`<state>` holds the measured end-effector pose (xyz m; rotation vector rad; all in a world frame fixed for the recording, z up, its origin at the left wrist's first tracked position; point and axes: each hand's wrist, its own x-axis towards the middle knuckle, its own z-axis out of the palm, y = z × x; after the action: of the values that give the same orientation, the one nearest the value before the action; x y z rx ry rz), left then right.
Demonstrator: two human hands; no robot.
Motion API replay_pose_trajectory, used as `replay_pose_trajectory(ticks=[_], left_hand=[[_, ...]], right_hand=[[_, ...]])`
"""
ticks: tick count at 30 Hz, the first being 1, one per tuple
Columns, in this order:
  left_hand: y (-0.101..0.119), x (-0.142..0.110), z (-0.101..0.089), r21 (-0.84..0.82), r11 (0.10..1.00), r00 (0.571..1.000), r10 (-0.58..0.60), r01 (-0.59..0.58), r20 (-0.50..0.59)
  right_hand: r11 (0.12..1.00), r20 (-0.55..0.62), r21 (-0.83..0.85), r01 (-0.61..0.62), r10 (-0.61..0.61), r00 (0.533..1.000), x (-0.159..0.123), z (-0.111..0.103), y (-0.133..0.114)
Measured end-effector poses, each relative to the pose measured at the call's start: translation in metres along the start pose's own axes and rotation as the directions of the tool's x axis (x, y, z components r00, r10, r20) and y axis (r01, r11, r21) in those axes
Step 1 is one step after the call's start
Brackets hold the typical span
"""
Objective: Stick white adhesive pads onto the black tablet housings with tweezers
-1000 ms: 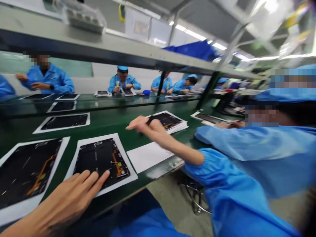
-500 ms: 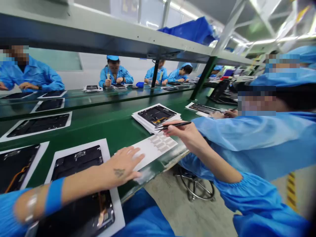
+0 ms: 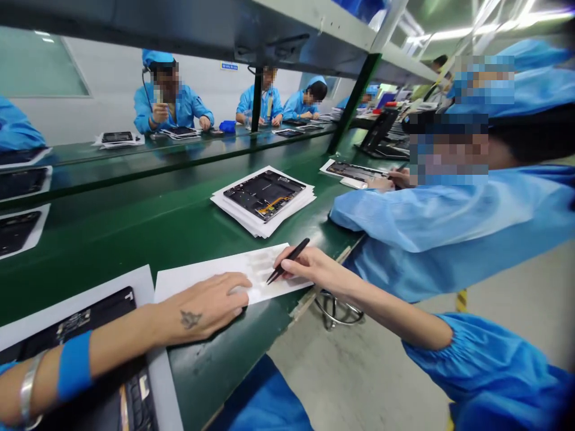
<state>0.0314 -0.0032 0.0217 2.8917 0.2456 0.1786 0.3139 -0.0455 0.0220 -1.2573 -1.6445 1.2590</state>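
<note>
My left hand (image 3: 206, 300) lies flat on the near edge of a white sheet of pale labels (image 3: 233, 270), holding it down and holding nothing. My right hand (image 3: 300, 267) grips slim black tweezers (image 3: 290, 260), their tips low over the sheet's labels. Below my left wrist, a black tablet housing (image 3: 76, 326) lies on white paper, partly hidden by my forearm. Farther along the green bench (image 3: 202, 353), another black housing with an orange flex strip (image 3: 264, 193) rests on a stack of white paper (image 3: 260, 218).
A co-worker in a blue gown (image 3: 431, 215) sits close on my right, one hand on another housing (image 3: 354, 170). Several blue-gowned workers sit across the bench beneath a grey shelf (image 3: 179, 18). A metal stool base (image 3: 336, 311) shows below the bench edge.
My left hand has gone from the housing to the label sheet. My right hand has come down from above the stack to the sheet, tweezers in it. The view has swung, and the sheet now lies nearer.
</note>
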Motion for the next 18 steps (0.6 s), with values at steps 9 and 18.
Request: replay_pose_trajectory(ticks=[9, 18], left_hand=[[0.006, 0.01, 0.022, 0.034, 0.996, 0.996, -0.075, 0.077, -0.04], [0.005, 0.012, 0.027, 0.012, 0.995, 0.993, -0.096, 0.097, -0.074]], right_hand=[[0.991, 0.012, -0.061, -0.12, 0.121, 0.993, -0.002, -0.004, -0.004], [0.97, 0.111, -0.125, -0.208, 0.222, 0.969, 0.012, -0.005, -0.014]])
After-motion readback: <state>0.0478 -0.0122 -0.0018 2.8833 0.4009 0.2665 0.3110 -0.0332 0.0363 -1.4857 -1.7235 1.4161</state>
